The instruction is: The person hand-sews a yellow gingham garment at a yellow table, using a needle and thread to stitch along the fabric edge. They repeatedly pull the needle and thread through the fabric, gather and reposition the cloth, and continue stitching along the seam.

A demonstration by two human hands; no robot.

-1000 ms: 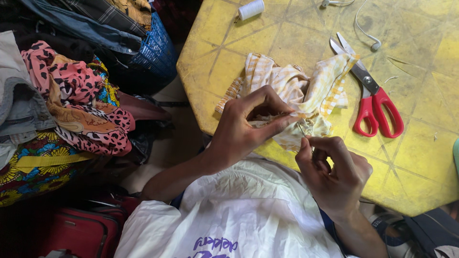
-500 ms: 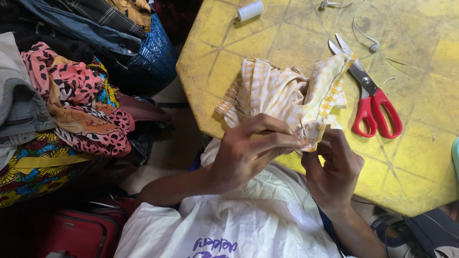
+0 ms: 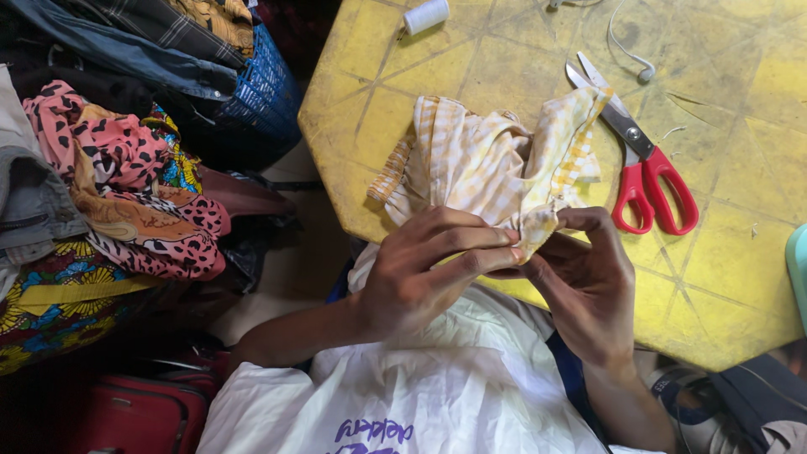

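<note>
Yellow-checked cloth [image 3: 492, 164] pinched between both hands

Teal obj [image 3: 799, 265] cut off, rt edge

Bare forearms, bare hands [image 3: 504, 277], no rings or watch visible; white garment, purple print, over lap.

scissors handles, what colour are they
Red, clearest in the head view: the scissors lie on the yellow table, right of the checked cloth.
</note>
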